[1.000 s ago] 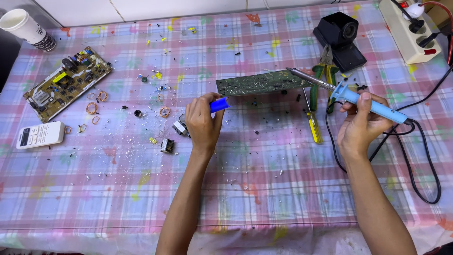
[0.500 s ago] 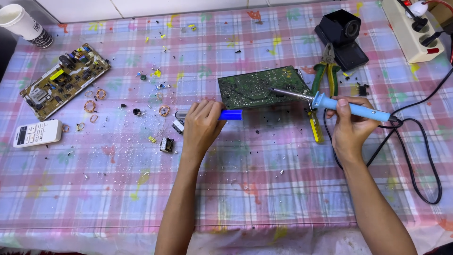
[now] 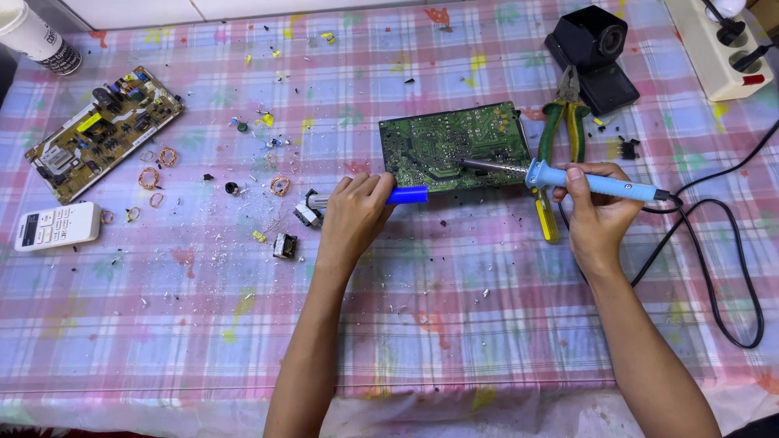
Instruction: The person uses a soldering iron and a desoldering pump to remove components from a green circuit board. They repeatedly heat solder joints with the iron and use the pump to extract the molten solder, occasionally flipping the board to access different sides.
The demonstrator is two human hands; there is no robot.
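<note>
On a table spread with a pink, blue and yellow checked cloth [image 3: 454, 324], the right hand [image 3: 596, 215] is wrapped around the light blue handle of a soldering iron [image 3: 568, 177], thumb and fingers closed on it, the metal tip laid across the lower right part of a green circuit board [image 3: 450, 144] that lies flat near the middle of the far half. The left hand [image 3: 355, 217] grips a blue-bodied tool [image 3: 402, 195] with fingers curled shut around it; its blue end points at the board's near edge and sits just beside it, and a metal end shows on the hand's other side. The near half of the cloth, between the forearms and toward the front edge, holds only fine specks and crumbs, so the widest open room lies there. Just right of the board are green-handled pliers [image 3: 565, 122] and a yellow-handled screwdriver [image 3: 545, 219], the latter beside the right hand. A black stand [image 3: 596, 53] sits at the far edge, and a cream power strip [image 3: 714, 49] fills the far right corner; a black cord [image 3: 714, 268] loops from the iron across the right side. Left of the left hand lie small loose parts [image 3: 286, 245] and copper wire coils [image 3: 154, 166]. Farther left, a tan circuit board [image 3: 101, 130] with a yellow rectangular label lies askew, a white remote control [image 3: 55, 227] with a small dark screen sits near the left edge, and a paper cup [image 3: 36, 36] with dark print stands in the far left corner.
</note>
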